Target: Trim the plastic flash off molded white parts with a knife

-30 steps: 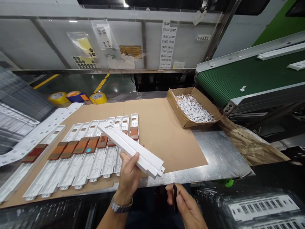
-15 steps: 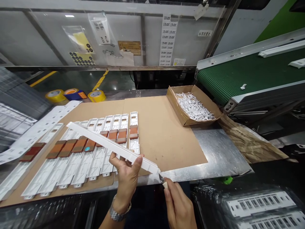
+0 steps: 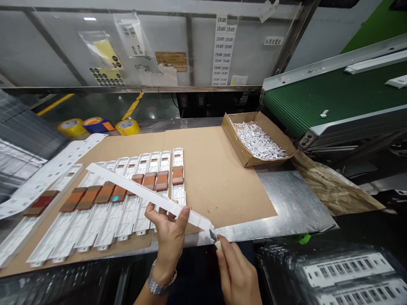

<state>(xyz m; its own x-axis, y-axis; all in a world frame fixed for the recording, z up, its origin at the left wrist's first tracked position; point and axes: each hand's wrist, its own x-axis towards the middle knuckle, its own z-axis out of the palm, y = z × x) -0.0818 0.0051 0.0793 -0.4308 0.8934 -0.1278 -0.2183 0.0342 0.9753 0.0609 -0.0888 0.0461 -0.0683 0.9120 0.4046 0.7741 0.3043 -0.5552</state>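
Observation:
Tilted across the view, a long white plastic strip (image 3: 140, 189) runs from upper left down to the bench's front edge. My left hand (image 3: 168, 235) grips it near its lower end, thumb on top and fingers beneath. In my right hand (image 3: 237, 271) is a utility knife (image 3: 215, 239) with a pale handle, its blade tip at the strip's lower right end; whether it cuts in cannot be made out. Behind the strip, several similar white plastic pieces (image 3: 108, 226) lie side by side, with reddish-brown blocks (image 3: 149, 181) across them.
Brown cardboard (image 3: 219, 173) covers much of the metal bench (image 3: 292, 195). A carton (image 3: 237, 146) of small white scraps stands at the back right, beside a green conveyor (image 3: 318, 97). Yellow tape rolls (image 3: 127, 126) sit at the back left. Slotted white panels (image 3: 349, 271) lie lower right.
The knife and my right hand have shifted slightly left and up along the strip's end. My left hand keeps its hold on the strip; the whole view has moved a little.

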